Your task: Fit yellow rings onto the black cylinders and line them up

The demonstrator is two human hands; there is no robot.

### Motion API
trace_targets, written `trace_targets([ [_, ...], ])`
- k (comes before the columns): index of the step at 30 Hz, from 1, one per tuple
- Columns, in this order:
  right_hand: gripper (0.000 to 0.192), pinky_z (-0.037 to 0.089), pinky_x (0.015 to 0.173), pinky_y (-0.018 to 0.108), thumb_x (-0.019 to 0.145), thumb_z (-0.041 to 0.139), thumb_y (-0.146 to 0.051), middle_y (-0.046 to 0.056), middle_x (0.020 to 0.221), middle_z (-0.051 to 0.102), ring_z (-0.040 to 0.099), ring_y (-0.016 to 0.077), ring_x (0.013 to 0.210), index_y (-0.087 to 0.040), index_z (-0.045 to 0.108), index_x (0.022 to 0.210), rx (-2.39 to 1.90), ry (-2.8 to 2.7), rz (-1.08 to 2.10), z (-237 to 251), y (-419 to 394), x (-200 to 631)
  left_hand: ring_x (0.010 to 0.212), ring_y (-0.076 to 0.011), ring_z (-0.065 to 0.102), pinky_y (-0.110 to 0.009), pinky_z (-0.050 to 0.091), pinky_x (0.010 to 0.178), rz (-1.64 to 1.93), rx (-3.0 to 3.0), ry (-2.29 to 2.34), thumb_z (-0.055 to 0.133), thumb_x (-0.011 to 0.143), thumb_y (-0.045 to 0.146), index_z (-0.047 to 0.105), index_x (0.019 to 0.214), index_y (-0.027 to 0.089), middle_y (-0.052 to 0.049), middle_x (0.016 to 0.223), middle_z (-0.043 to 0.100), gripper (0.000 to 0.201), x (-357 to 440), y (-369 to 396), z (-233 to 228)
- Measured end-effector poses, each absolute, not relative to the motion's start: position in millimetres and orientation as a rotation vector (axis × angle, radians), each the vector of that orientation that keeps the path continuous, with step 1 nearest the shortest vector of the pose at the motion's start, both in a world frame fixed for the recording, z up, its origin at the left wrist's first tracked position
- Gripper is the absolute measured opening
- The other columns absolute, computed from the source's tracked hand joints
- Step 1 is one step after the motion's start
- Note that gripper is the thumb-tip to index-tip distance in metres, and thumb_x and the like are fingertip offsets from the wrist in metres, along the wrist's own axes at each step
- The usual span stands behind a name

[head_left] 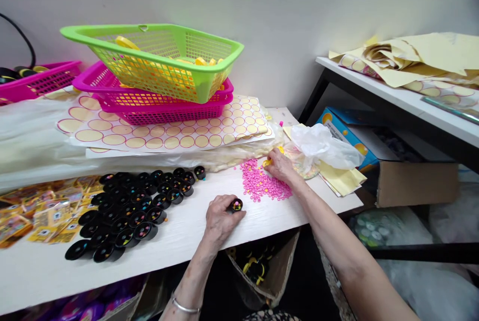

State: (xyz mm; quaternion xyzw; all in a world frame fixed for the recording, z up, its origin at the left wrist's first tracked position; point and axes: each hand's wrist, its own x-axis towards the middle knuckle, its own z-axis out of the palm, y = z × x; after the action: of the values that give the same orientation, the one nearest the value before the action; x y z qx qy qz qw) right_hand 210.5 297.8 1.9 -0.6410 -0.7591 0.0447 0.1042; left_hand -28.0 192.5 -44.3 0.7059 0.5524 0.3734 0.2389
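Observation:
My left hand (220, 218) rests on the white table (187, 241) and grips a small black round cap (236, 205) with coloured dots inside. My right hand (280, 166) reaches to the far edge of a pile of small pink beads (262, 184) and pinches a small yellow piece (267, 162) between its fingertips. To the left of my left hand lies a cluster of several matching black caps (130, 206), some with coloured dots in them.
Stacked green (157, 56) and pink baskets (164, 106) sit on sheets of round stickers (168, 136) at the back. Yellow printed cards (37, 213) lie at far left. A white plastic bag (322, 146), a cardboard box (415, 181) and a shelf with yellow paper (411, 61) stand to the right.

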Motion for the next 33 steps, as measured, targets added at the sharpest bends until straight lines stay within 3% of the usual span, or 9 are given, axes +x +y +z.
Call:
trace_targets([
  [6, 0.017, 0.037, 0.075, 0.027, 0.083, 0.045, -0.024, 0.007, 0.093, 0.056, 0.051, 0.0178, 0.090, -0.017, 0.060, 0.078, -1.752, -2.358, 0.054, 3, 283, 209, 0.083, -0.0202, 0.059, -0.034, 0.046, 0.076, 1.016, 1.941, 1.495, 0.073, 0.059, 0.025, 0.066, 0.086, 0.019, -0.002, 0.084, 0.066, 0.029, -29, 193, -45],
  [9, 0.016, 0.038, 0.075, 0.025, 0.081, 0.044, -0.020, 0.007, 0.099, 0.055, 0.051, 0.0171, 0.091, -0.017, 0.058, 0.090, -1.751, -2.243, 0.103, -3, 284, 210, 0.083, -0.0201, 0.059, -0.033, 0.046, 0.076, 1.027, 1.940, 1.496, 0.073, 0.058, 0.025, 0.066, 0.087, 0.019, -0.002, 0.084, 0.066, 0.030, -29, 193, -47],
  [13, 0.032, 0.038, 0.079, 0.025, 0.077, 0.039, -0.009, 0.008, 0.107, 0.053, 0.051, 0.0179, 0.097, -0.017, 0.053, 0.105, -1.872, -2.112, 0.108, -6, 290, 215, 0.081, -0.0197, 0.060, -0.033, 0.046, 0.074, 1.034, 1.945, 1.503, 0.072, 0.058, 0.026, 0.067, 0.086, 0.020, -0.002, 0.082, 0.066, 0.029, -28, 193, -46],
  [17, 0.027, 0.037, 0.079, 0.027, 0.078, 0.040, -0.012, 0.009, 0.103, 0.056, 0.051, 0.0198, 0.098, -0.018, 0.056, 0.098, -1.960, -2.165, 0.148, -5, 291, 216, 0.082, -0.0199, 0.060, -0.032, 0.047, 0.073, 1.036, 1.944, 1.508, 0.071, 0.058, 0.025, 0.067, 0.086, 0.020, -0.002, 0.083, 0.067, 0.028, -28, 192, -42],
  [20, 0.023, 0.037, 0.078, 0.027, 0.081, 0.038, -0.014, 0.010, 0.097, 0.058, 0.052, 0.0201, 0.094, -0.017, 0.059, 0.090, -1.983, -2.127, 0.153, -6, 293, 216, 0.082, -0.0200, 0.060, -0.033, 0.047, 0.074, 1.029, 1.951, 1.504, 0.072, 0.058, 0.025, 0.067, 0.086, 0.020, -0.002, 0.082, 0.067, 0.028, -28, 192, -43],
  [24, 0.027, 0.038, 0.072, 0.026, 0.082, 0.034, -0.015, 0.010, 0.089, 0.061, 0.055, 0.0194, 0.086, -0.014, 0.059, 0.093, -2.008, -1.992, 0.155, -5, 295, 215, 0.082, -0.0204, 0.060, -0.034, 0.047, 0.076, 1.020, 1.933, 1.498, 0.073, 0.058, 0.025, 0.067, 0.088, 0.020, -0.003, 0.084, 0.066, 0.031, -29, 193, -48],
  [29, 0.028, 0.039, 0.059, 0.021, 0.086, 0.035, -0.027, 0.002, 0.068, 0.059, 0.054, 0.0131, 0.064, -0.016, 0.060, 0.085, -1.780, -1.898, 0.303, 10, 259, 200, 0.098, -0.0234, 0.055, -0.037, 0.046, 0.084, 1.262, 1.845, 1.413, 0.078, 0.053, 0.032, 0.062, 0.101, 0.018, -0.008, 0.103, 0.063, 0.053, -29, 189, -34],
  [31, 0.024, 0.039, 0.058, 0.022, 0.085, 0.039, -0.027, 0.001, 0.064, 0.059, 0.054, 0.0127, 0.060, -0.017, 0.061, 0.081, -1.586, -1.862, 0.331, 16, 227, 187, 0.099, -0.0231, 0.054, -0.035, 0.046, 0.082, 1.454, 1.748, 1.441, 0.076, 0.057, 0.035, 0.063, 0.099, 0.017, -0.009, 0.104, 0.062, 0.048, -27, 177, -23],
  [33, 0.020, 0.042, 0.061, 0.025, 0.083, 0.043, -0.022, 0.003, 0.068, 0.062, 0.056, 0.0138, 0.061, -0.019, 0.062, 0.083, -1.457, -1.887, 0.280, 18, 191, 172, 0.085, -0.0190, 0.055, -0.030, 0.045, 0.073, 1.553, 1.579, 1.470, 0.070, 0.066, 0.036, 0.065, 0.084, 0.016, -0.006, 0.087, 0.063, 0.027, -23, 158, -13],
])
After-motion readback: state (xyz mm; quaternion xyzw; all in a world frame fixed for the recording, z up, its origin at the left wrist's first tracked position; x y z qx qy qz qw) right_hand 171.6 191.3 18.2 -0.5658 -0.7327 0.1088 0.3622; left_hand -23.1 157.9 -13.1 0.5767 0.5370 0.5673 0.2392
